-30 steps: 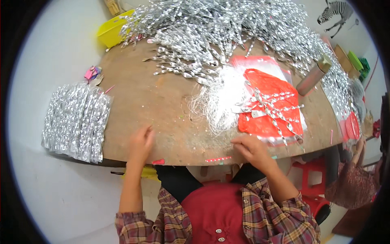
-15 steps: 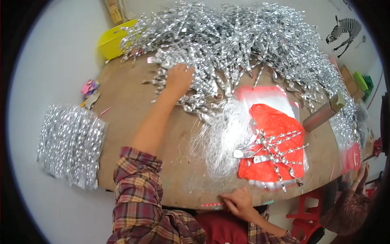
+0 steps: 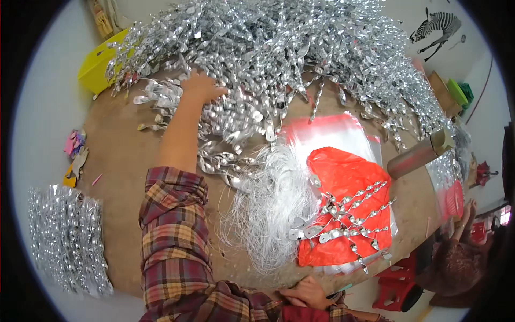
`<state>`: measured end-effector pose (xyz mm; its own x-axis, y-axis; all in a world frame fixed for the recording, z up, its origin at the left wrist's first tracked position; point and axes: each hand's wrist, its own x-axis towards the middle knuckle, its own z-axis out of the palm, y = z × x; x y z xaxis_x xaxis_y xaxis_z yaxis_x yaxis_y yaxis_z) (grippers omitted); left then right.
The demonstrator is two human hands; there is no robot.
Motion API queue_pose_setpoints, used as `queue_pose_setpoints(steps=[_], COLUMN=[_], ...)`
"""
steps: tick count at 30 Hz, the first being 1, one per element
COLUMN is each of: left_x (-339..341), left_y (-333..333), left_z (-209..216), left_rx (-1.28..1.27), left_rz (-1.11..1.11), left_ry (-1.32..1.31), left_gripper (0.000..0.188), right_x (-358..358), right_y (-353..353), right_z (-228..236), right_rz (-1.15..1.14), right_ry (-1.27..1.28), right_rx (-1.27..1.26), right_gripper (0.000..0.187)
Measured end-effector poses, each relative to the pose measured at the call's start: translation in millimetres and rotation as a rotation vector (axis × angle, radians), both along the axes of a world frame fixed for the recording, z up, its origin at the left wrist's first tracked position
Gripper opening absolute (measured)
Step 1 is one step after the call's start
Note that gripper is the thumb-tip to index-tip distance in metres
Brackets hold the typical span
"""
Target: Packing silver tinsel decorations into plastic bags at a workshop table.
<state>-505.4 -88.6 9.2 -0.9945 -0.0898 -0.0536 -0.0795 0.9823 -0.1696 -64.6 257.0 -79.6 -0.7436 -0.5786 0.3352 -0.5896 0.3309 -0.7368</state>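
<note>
My left hand (image 3: 203, 88) reaches to the edge of a large heap of twisted silver foil strips (image 3: 322, 37). Its fingers are apart over loose strips, and some fingertips are partly hidden among them. Close to my body at the table's front edge, my right hand (image 3: 307, 294) rests with its fingers loosely stretched to the left and nothing visible in it. A tangled bundle of thin white strings (image 3: 273, 209) lies in the middle. Beside it, several silver spirals (image 3: 343, 217) lie on a red plastic bag (image 3: 332, 172), which sits on clear plastic bags (image 3: 327, 131).
A metal flask (image 3: 416, 158) stands at the right. A flat bundle of silver spirals (image 3: 67, 241) hangs over the table's left edge. At the far left is a yellow basin (image 3: 99, 67). Another person (image 3: 456, 268) sits at the right by a red stool (image 3: 397, 287).
My left hand has moved farther out and left into the loose strips. My right hand has drawn back toward my body. The view has shifted, so the table appears farther left.
</note>
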Motion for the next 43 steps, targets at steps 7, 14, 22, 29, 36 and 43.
queue_pose_setpoints(steps=[7, 14, 22, 29, 36, 43], left_x=[47, 118, 215, 421, 456, 345], left_y=[-10, -31, -122, -62, -85, -72], left_z=[-10, -26, -1, 34, -55, -54], left_rx=[0.043, 0.016, 0.242, 0.062, 0.199, 0.346], left_rz=[0.151, 0.36, 0.14, -0.314, -0.449, -0.198], left_ry=[0.087, 0.102, 0.279, 0.242, 0.401, 0.524], left_gripper=[0.07, 0.064, 0.047, 0.037, 0.041, 0.045], right_x=[2, 7, 18, 20, 23, 20], right_y=[-3, -7, -18, -13, -22, -19], right_z=[4, 21, 18, 16, 19, 14], right_rz=[-0.014, -0.056, -0.052, -0.129, -0.202, -0.221], right_ry=[0.027, -0.048, 0.03, 0.023, 0.147, 0.083], right_rx=[0.02, -0.007, -0.023, -0.004, -0.041, 0.064], right_gripper=[0.03, 0.022, 0.014, 0.012, 0.011, 0.015])
